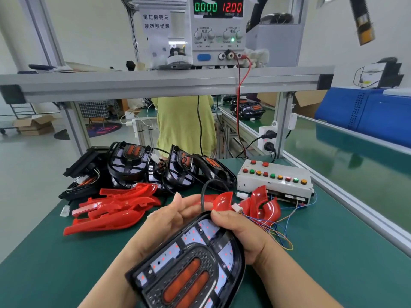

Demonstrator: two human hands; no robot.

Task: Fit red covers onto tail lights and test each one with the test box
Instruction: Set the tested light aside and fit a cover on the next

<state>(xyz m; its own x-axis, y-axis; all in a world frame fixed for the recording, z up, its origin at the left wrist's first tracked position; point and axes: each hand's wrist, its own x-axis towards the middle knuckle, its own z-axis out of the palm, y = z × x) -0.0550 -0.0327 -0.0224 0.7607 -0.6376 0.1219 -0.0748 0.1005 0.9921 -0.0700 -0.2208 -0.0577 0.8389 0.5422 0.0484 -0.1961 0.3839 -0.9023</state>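
One tail light (191, 270), bottom centre, is gripped at its far end by the left hand (169, 218) and right hand (242, 234), fingers (220, 218) curled round its rim; no cover is on it. Beyond lie loose red covers (115, 210) mid left, then uncovered lights (133, 163) and the test box (275, 181) mid right, so most work seemingly remains.

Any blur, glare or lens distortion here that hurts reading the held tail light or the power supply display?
Head view: lighting is even and shadows are faint; the tail light is sharp and the display is legible; wide-angle distortion bows the shelf rail; the black-and-yellow hanging part at top right is smeared; small highlights glint on the red covers.
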